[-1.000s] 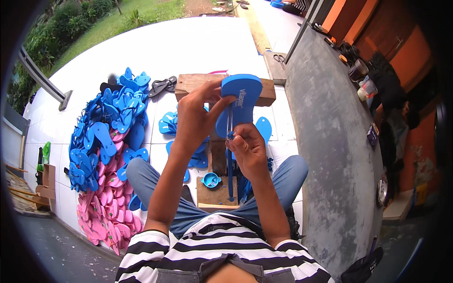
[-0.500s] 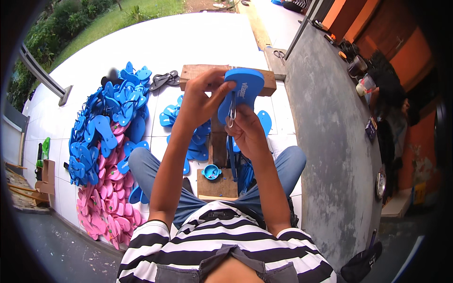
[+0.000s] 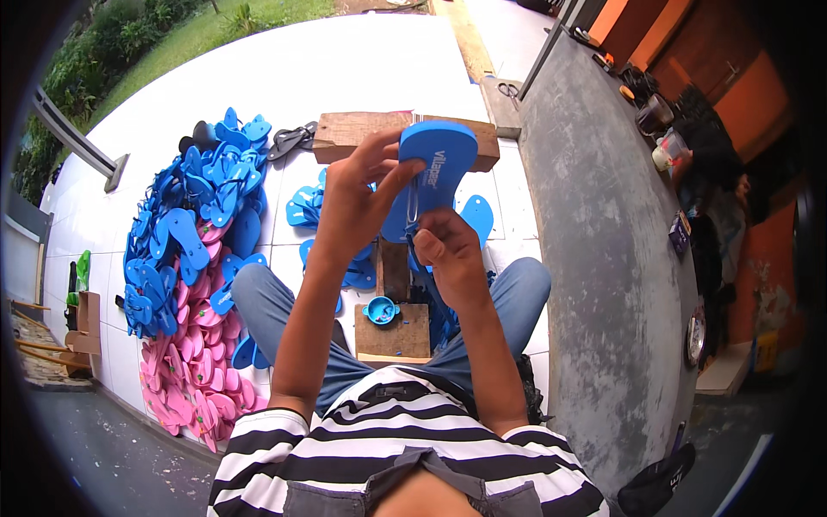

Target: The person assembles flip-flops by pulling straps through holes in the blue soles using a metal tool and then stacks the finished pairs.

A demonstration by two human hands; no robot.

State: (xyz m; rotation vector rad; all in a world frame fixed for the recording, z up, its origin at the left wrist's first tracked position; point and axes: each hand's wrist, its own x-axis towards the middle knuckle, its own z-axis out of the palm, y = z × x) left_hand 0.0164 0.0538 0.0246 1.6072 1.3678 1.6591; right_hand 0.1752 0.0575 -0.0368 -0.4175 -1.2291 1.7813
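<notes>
My left hand [image 3: 366, 185] is closed around a blue flip-flop sole [image 3: 442, 155], its thumb pressed on the top face. The sole is held up in front of me, with pale lettering on it. Along its near side runs a thin silvery metal tool [image 3: 413, 200], partly hidden by my fingers. Just below it, my right hand [image 3: 450, 258] pinches a dark blue strap [image 3: 414, 231]. What happens inside that pinch is hard to make out. Behind the sole stands a wooden block [image 3: 353, 133].
Below my hands, a small blue bowl [image 3: 381, 310] rests on a wooden board [image 3: 392, 340]. To the left lie heaps of blue flip-flops [image 3: 185, 237] and pink flip-flops [image 3: 207, 353]. A black pair [image 3: 291, 140] lies near the block. Another person [image 3: 706, 155] is at far right.
My right fingers have shifted from the tool's looped end to the blue strap beside it. The sole has moved slightly left.
</notes>
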